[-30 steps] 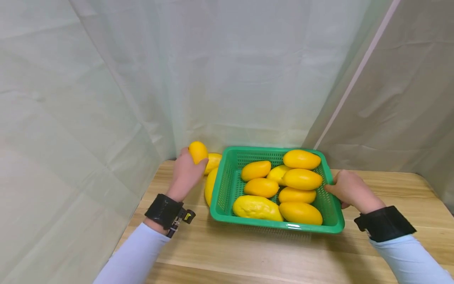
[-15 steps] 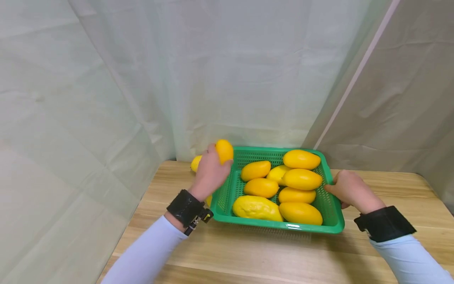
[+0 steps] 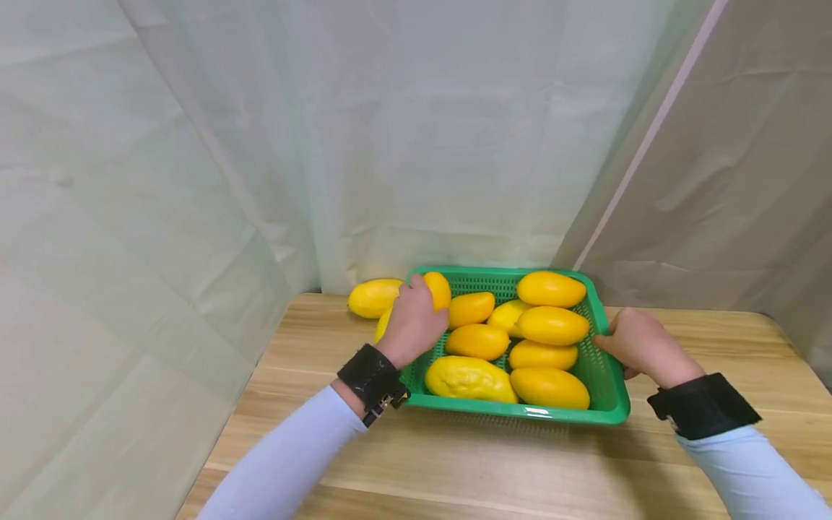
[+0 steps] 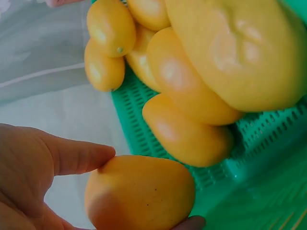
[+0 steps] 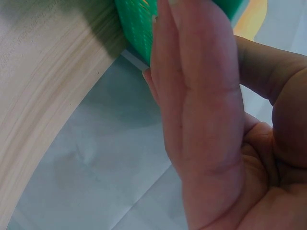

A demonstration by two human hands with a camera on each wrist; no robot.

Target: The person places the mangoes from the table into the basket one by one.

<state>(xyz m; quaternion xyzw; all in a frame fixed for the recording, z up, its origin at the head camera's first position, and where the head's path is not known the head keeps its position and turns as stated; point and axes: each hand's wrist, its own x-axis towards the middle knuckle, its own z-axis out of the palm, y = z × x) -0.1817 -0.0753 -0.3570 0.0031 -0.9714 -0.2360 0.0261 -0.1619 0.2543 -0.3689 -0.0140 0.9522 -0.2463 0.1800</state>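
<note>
In the head view, my left hand [image 3: 414,323] holds an orange-yellow mango [image 3: 438,289] over the back left corner of a green plastic basket [image 3: 481,407]. The left wrist view shows the thumb on one side of this mango [image 4: 141,191] and a fingertip at the other. My right hand [image 3: 646,349] grips the basket's right rim, thumb over the edge and fingers outside. Several mangoes [image 3: 549,388] lie in the basket, some stacked on the right. A larger, bumpy yellow fruit [image 3: 469,379] lies along its front left.
Left of the basket, a yellow fruit [image 3: 375,298] lies on the wooden table [image 3: 312,361]. Another yellow fruit [image 3: 382,326] is partly hidden behind my left hand. Pale cloth [image 3: 442,144] hangs behind the table and along its left side.
My left hand has carried the mango rightward, from above the fruits on the table to over the basket, and lowered it. My right hand stays on the rim.
</note>
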